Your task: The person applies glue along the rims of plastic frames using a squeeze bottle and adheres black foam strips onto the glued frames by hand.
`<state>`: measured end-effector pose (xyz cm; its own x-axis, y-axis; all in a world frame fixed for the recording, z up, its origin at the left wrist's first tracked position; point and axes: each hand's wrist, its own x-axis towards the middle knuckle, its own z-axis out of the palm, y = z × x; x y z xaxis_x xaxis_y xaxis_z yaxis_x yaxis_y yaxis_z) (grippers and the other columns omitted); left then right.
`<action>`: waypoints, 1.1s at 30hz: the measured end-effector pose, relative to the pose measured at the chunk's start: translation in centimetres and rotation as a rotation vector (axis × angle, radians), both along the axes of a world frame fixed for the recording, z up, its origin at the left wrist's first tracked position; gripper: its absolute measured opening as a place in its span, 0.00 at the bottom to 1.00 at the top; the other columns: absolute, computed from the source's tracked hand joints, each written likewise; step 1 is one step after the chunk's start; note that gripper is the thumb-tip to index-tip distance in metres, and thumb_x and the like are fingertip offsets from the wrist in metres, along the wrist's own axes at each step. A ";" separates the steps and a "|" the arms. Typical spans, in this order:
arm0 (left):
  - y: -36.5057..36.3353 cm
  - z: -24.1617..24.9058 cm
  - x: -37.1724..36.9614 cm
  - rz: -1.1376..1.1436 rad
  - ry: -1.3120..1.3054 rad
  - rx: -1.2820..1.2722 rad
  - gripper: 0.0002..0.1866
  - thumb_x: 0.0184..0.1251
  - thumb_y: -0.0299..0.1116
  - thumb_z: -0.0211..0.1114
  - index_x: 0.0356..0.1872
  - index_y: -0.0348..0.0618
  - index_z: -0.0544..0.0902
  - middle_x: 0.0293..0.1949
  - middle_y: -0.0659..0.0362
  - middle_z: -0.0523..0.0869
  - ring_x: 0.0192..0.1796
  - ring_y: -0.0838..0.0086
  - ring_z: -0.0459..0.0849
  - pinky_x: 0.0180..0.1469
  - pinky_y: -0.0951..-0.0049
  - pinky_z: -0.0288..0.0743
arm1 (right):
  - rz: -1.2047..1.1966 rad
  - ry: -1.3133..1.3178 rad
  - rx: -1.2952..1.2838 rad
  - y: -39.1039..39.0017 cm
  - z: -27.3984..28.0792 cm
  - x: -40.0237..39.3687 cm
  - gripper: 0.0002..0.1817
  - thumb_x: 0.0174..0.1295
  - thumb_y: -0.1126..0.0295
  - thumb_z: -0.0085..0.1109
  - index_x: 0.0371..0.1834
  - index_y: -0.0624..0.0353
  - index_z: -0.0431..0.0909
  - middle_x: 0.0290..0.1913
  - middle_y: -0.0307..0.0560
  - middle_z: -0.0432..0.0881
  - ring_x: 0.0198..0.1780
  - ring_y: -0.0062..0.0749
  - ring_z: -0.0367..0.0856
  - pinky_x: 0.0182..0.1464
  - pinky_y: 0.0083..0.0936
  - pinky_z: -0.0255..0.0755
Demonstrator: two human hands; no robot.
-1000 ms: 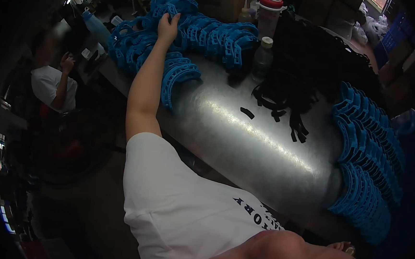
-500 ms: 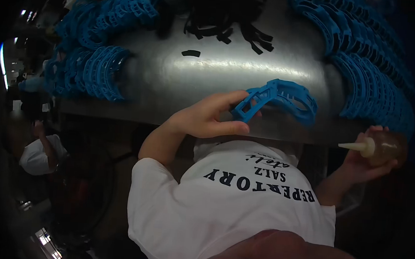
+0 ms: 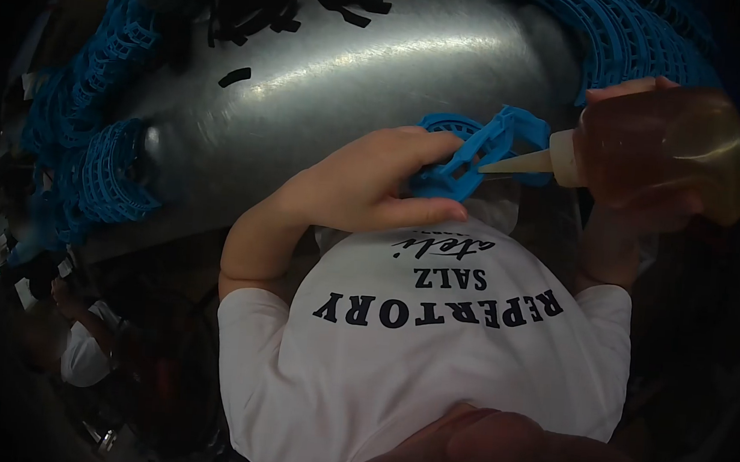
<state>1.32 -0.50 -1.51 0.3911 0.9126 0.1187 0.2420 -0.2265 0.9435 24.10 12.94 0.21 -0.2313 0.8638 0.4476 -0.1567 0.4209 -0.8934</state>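
My left hand (image 3: 361,177) is closed on a curved blue plastic frame (image 3: 503,142) with slotted openings, thumb below and fingers on its far side. My right hand (image 3: 658,215) grips a squeeze bottle (image 3: 672,149) of amber liquid, tipped on its side with the nozzle toward the left. The pale, tapered nozzle (image 3: 521,163) has its tip right at the end of the frame near my left fingers. Part of the right hand is hidden behind the bottle. The frame is held over the near edge of the metal table (image 3: 380,86).
A small black strip (image 3: 236,77) lies alone on the table, with a pile of black strips (image 3: 261,9) behind it. Nested blue frames stand in rows at the left (image 3: 112,179) and right (image 3: 632,43). Another person (image 3: 87,344) is at the far left.
My right hand has brought the bottle up and inward, so its nozzle now meets the blue frame. The frame has turned in my left hand. The camera view has shifted and tilted.
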 end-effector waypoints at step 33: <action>-0.4 0.4 0.6 0.064 -0.104 0.007 0.17 0.59 0.43 0.68 0.38 0.41 0.75 0.22 0.59 0.72 0.27 0.67 0.73 0.31 0.69 0.66 | -0.276 0.126 -0.031 -1.8 -2.4 -0.5 0.52 0.56 0.25 0.33 0.65 0.66 0.55 0.49 0.62 0.75 0.43 0.44 0.79 0.46 0.32 0.76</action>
